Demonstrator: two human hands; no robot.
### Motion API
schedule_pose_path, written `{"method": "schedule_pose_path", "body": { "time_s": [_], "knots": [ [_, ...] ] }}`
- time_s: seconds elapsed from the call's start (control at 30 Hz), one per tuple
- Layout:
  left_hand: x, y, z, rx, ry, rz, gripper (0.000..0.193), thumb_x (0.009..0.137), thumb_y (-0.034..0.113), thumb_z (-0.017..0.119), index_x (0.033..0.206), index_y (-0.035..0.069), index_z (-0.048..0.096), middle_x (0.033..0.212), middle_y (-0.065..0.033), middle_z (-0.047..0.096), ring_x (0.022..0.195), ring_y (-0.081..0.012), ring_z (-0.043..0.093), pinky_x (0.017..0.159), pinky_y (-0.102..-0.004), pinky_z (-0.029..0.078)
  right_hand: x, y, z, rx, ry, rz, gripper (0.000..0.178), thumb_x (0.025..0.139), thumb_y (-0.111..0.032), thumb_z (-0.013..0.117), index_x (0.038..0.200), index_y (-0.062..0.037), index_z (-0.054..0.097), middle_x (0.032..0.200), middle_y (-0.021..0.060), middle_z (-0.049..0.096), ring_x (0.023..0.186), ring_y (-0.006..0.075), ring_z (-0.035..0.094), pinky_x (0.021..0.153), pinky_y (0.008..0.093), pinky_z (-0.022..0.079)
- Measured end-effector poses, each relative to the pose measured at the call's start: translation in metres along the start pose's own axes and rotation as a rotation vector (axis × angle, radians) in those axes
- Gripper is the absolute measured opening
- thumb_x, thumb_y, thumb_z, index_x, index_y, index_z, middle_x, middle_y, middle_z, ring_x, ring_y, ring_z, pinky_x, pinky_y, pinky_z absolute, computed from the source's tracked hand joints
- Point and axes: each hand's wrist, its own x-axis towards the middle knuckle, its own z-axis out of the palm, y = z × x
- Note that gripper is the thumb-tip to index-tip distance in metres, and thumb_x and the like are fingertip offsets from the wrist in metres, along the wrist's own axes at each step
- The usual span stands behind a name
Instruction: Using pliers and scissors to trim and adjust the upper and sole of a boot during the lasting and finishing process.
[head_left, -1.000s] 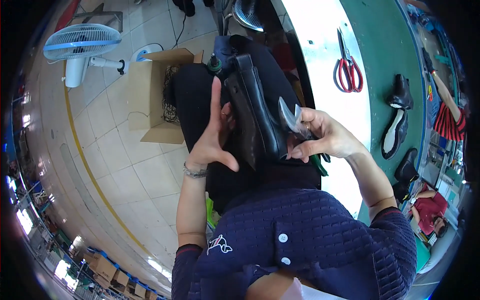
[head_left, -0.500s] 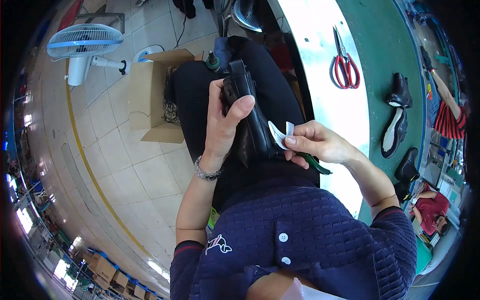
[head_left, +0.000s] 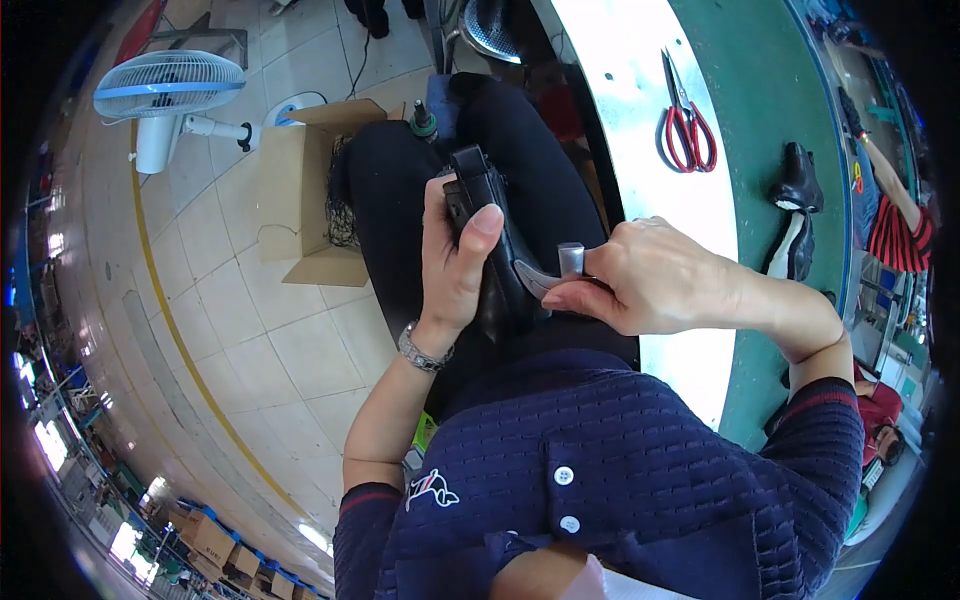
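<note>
A black leather shoe (head_left: 512, 300) is held tilted over my lap, its strap-like top end pointing away from me. My left hand (head_left: 452, 255) is closed around it, the thumb lying across its upper part. In my closed right hand (head_left: 655, 280) are metal lasting pincers (head_left: 571, 260) with a curved jaw and a blunt hammer-like head. The curved jaw reaches the shoe's right edge; whether it grips the leather, I cannot tell. My fingers hide the handles.
Red-handled scissors (head_left: 690, 138) lie on the white worktop at my right. Beyond them, black shoes (head_left: 797, 178) rest on a green surface. An open cardboard box (head_left: 282, 205) and a fan (head_left: 170, 88) stand at the left. Co-workers sit at far right.
My right hand has turned over, back upward, and the pincers' jaw has moved left against the shoe. The green handle is now hidden. The shoe has come slightly nearer me.
</note>
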Motion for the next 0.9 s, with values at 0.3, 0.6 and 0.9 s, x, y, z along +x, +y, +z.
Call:
{"method": "schedule_pose_path", "body": {
  "time_s": [0.3, 0.6, 0.9],
  "knots": [
    [0.008, 0.006, -0.009, -0.034, -0.040, 0.022, 0.033, 0.092, 0.035, 0.061, 0.107, 0.008, 0.048, 0.090, 0.0026, 0.047, 0.079, -0.0051, 0.044, 0.073, -0.0205, 0.039, 0.017, 0.023, 0.024, 0.850, -0.158, 0.129, 0.062, 0.096, -0.052, 0.050, 0.059, -0.0043, 0.059, 0.050, 0.0016, 0.055, 0.044, 0.0112, 0.056, 0.048, 0.0248, 0.045],
    [0.017, 0.002, -0.008, -0.047, -0.006, -0.003, 0.028, 0.093, 0.034, 0.060, 0.102, 0.010, 0.048, 0.088, 0.0040, 0.045, 0.078, -0.0046, 0.041, 0.072, -0.0204, 0.037, 0.027, -0.005, -0.017, 0.159, -0.105, 0.205, 0.056, 0.096, -0.042, 0.056, 0.061, 0.0011, 0.062, 0.051, 0.0082, 0.059, 0.045, 0.0193, 0.061, 0.045, 0.0299, 0.046],
    [0.044, 0.004, -0.022, -0.235, -0.017, -0.194, 0.027, 0.093, 0.036, 0.061, 0.097, 0.012, 0.048, 0.086, 0.0044, 0.046, 0.076, -0.0024, 0.044, 0.067, -0.0195, 0.040, 0.007, 0.072, 0.048, 0.114, 0.509, 0.293, 0.043, 0.093, -0.042, 0.059, 0.083, -0.0021, 0.073, 0.058, 0.0122, 0.062, 0.052, 0.0262, 0.062, 0.054, 0.0398, 0.048]
  ]
}}
